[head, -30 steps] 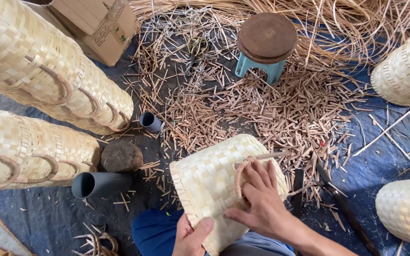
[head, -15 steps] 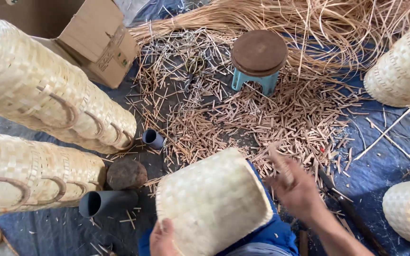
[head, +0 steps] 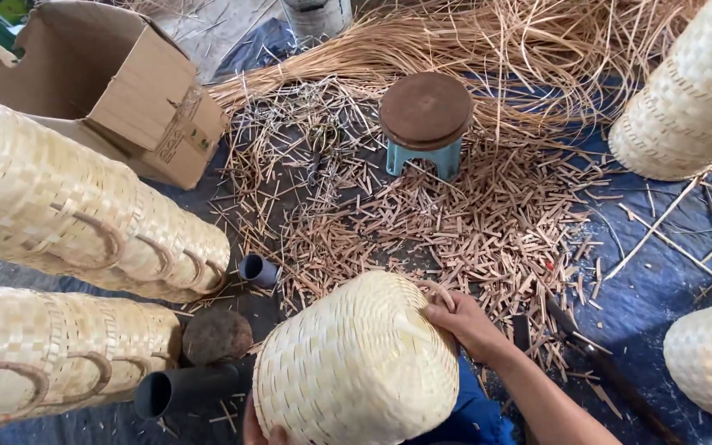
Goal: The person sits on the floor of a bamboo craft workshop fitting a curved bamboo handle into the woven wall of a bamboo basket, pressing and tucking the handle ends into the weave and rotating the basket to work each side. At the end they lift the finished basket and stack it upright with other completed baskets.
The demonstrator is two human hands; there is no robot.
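Note:
A pale woven bamboo basket stands tilted on my lap, its rounded side toward the camera. My right hand grips its upper right edge, fingers curled on the rim near a brown handle loop. My left hand shows only as fingertips at the basket's bottom edge, pressed against it from below.
Stacks of nested woven baskets lie at the left, more baskets at the right. A small stool stands amid cut rattan scraps on blue tarp. A cardboard box, dark tubes and a long dark tool lie nearby.
The basket has turned from its flat side to its rounded side. My right hand moved from the scraps back onto the basket's edge. The view shifted downward.

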